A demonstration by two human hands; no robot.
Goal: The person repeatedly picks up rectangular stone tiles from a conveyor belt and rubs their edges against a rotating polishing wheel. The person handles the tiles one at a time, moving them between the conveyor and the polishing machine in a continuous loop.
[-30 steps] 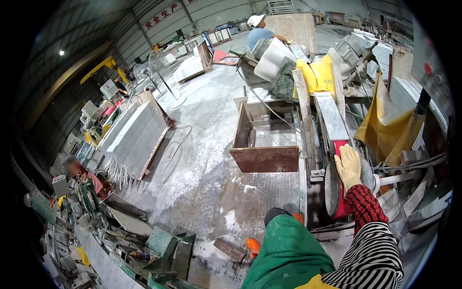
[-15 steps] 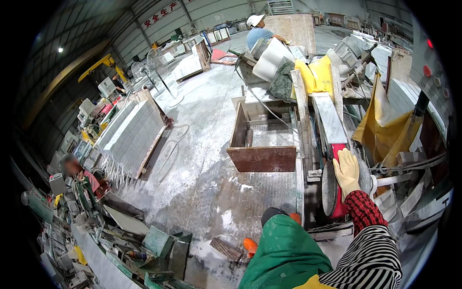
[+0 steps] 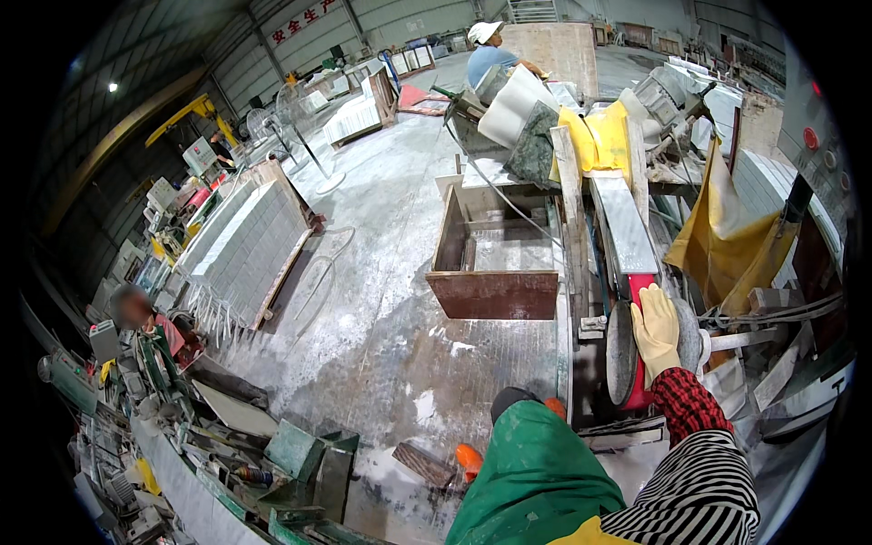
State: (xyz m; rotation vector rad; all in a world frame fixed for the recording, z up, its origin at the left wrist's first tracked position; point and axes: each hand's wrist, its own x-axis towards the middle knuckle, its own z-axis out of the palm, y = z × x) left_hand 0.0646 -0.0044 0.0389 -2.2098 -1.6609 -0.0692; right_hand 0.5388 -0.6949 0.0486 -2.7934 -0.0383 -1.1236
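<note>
My right hand [image 3: 657,329], in a cream rubber glove, lies with its fingers stretched out over a red belt [image 3: 642,283]. The belt runs over a roller between round grey discs [image 3: 620,354] at the near end of a machine. Just beyond my fingertips is the near end of a long, narrow pale stone slab [image 3: 625,218]. The slab's far end passes beneath a yellow sheet [image 3: 595,141] draped between two wooden boards. The glove covers part of the belt. My left hand is out of the picture.
A reddish-brown open wooden box [image 3: 492,295] stands left of the machine. A yellow-brown cloth [image 3: 718,236] hangs at the right. Stacked pale tiles [image 3: 250,250] stand left. Beyond the machine sits a person [image 3: 490,64] in a white cap. A wood block [image 3: 424,465] lies near my feet.
</note>
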